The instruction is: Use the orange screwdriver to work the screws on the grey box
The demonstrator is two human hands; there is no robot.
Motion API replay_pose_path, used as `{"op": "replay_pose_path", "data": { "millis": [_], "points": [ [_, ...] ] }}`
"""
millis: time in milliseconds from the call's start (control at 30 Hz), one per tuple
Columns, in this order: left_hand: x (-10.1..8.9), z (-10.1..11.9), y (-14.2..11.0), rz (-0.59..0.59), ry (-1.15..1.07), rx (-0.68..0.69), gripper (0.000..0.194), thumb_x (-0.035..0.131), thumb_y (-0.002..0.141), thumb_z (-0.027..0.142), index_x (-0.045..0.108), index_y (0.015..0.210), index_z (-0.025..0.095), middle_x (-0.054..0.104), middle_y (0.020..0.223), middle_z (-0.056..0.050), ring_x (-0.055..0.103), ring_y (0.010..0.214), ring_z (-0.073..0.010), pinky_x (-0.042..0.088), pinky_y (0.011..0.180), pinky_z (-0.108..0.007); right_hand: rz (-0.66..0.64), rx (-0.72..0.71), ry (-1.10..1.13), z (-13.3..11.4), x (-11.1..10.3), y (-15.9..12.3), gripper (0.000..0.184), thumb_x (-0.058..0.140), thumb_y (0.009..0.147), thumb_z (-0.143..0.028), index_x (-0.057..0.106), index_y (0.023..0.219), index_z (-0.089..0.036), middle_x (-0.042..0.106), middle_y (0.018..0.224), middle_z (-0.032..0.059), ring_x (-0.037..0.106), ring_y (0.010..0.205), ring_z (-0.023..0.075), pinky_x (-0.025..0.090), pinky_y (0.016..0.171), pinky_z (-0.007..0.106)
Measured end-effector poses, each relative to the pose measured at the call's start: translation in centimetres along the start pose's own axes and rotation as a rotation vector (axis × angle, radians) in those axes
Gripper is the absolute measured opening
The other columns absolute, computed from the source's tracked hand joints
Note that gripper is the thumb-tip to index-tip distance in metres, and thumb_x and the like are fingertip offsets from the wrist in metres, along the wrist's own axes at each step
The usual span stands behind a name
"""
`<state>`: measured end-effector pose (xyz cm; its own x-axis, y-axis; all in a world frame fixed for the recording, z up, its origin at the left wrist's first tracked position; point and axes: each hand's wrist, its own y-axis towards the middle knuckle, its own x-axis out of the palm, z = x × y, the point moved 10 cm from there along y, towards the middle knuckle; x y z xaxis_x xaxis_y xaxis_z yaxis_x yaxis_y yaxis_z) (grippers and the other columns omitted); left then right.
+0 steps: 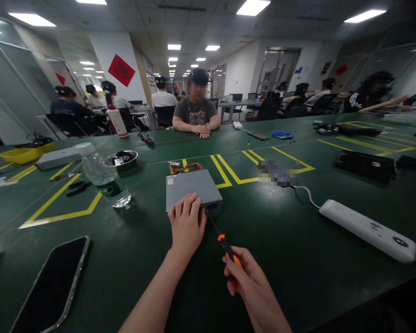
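Observation:
A grey metal computer power supply (190, 185) lies on the green table in front of me, its coloured cables (185, 168) bunched at the far side. My left hand (187, 222) grips its near left part, fingers curved over the top and thumb along the front edge. In my right hand (246, 273) is a screwdriver (230, 252) with a black and orange handle. Its thin shaft slants up to the front face of the power supply, close to my left thumb. Whether the tip sits in a screw is too small to tell.
Left of the power supply stands a water bottle (106, 180), with a metal bowl (125, 159) of small parts behind it. A phone (52, 286) lies near left. At right is a white power strip (367, 231). Across the table sits a person (196, 104) with hands together.

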<state>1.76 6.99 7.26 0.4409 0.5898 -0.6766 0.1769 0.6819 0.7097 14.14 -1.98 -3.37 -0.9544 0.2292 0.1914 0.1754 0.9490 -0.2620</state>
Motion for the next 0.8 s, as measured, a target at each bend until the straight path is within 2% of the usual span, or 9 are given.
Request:
{"op": "replay_pose_path", "data": {
  "millis": [100,167,233,300,400,500,600,733,800],
  "points": [
    [0.1,-0.1,0.1,-0.007,-0.011,-0.001,0.023,0.049,0.085,0.023,0.057,0.106,0.022,0.060,0.117,-0.007,0.049,0.109,-0.0266,0.029,0.089,-0.043,0.001,0.012,-0.100,-0.1,-0.3,-0.3,0.041,0.051,0.081,-0.053,0.056,0.099,-0.017,0.055,0.072,0.0016,0.040,0.047,0.0085,0.032,0.039,0.019],
    [0.2,0.0,0.2,-0.020,-0.011,0.023,0.023,0.049,0.085,0.023,0.057,0.107,0.022,0.061,0.116,-0.007,0.050,0.108,-0.0266,0.029,0.089,-0.044,0.030,-0.030,-0.175,-0.4,-0.4,-0.5,0.042,0.046,0.084,-0.053,0.055,0.104,-0.018,0.058,0.076,0.0033,0.043,0.046,0.0091,0.034,0.040,0.021],
    [0.3,0.0,0.3,-0.022,-0.014,0.035,0.022,0.049,0.085,0.023,0.057,0.106,0.023,0.061,0.117,-0.007,0.051,0.107,-0.0263,0.028,0.088,-0.044,0.108,-0.141,-0.271,-1.1,-0.4,-1.0,0.037,0.051,0.083,-0.047,0.052,0.108,-0.020,0.060,0.086,0.0048,0.054,0.061,0.0135,0.044,0.051,0.024],
    [0.2,-0.2,0.3,-0.007,-0.021,0.031,0.021,0.050,0.085,0.022,0.057,0.105,0.023,0.062,0.116,-0.007,0.052,0.106,-0.0261,0.028,0.087,-0.044,0.233,-0.239,-0.375,-1.7,-0.5,-1.9,0.032,0.055,0.079,-0.040,0.050,0.105,-0.021,0.059,0.091,0.0040,0.058,0.077,0.0169,0.048,0.067,0.026],
    [0.2,-0.1,0.4,-0.006,-0.027,0.049,0.021,0.050,0.085,0.022,0.057,0.105,0.022,0.062,0.115,-0.007,0.052,0.106,-0.0259,0.028,0.085,-0.043,0.361,-0.259,-0.447,-1.7,-0.3,-3.0,0.024,0.049,0.083,-0.037,0.049,0.102,-0.021,0.058,0.086,0.0028,0.058,0.074,0.0159,0.048,0.071,0.026],
    [0.3,-0.1,0.5,-0.012,-0.030,0.055,0.020,0.050,0.085,0.022,0.057,0.104,0.022,0.062,0.115,-0.007,0.052,0.107,-0.0256,0.028,0.085,-0.043,0.295,-0.238,-0.493,-1.7,0.6,-2.9,0.024,0.042,0.088,-0.040,0.051,0.100,-0.021,0.061,0.083,0.0027,0.059,0.069,0.0153,0.048,0.065,0.024],
    [0.4,-0.2,0.4,-0.016,-0.037,0.037,0.020,0.050,0.086,0.023,0.057,0.105,0.021,0.062,0.116,-0.007,0.052,0.108,-0.0254,0.027,0.086,-0.043,0.246,-0.229,-0.533,-1.8,0.5,-2.4,0.029,0.039,0.090,-0.044,0.053,0.101,-0.021,0.063,0.084,0.0035,0.062,0.074,0.0160,0.049,0.066,0.023],
    [0.5,-0.4,0.3,-0.026,-0.045,0.018,0.021,0.049,0.086,0.022,0.056,0.106,0.021,0.062,0.117,-0.007,0.051,0.109,-0.0261,0.027,0.088,-0.044,0.230,-0.248,-0.508,-1.4,-0.1,-2.0,0.034,0.048,0.086,-0.042,0.049,0.111,-0.020,0.060,0.101,0.0066,0.060,0.092,0.0185,0.049,0.078,0.026],
    [0.5,-0.3,0.2,-0.030,-0.051,0.016,0.021,0.049,0.086,0.023,0.056,0.106,0.022,0.061,0.117,-0.007,0.051,0.109,-0.0263,0.027,0.088,-0.044,0.206,-0.224,-0.458,-0.7,-0.1,-1.8,0.035,0.052,0.084,-0.042,0.049,0.110,-0.019,0.059,0.099,0.0063,0.060,0.087,0.0182,0.049,0.076,0.028]
  ]
}}
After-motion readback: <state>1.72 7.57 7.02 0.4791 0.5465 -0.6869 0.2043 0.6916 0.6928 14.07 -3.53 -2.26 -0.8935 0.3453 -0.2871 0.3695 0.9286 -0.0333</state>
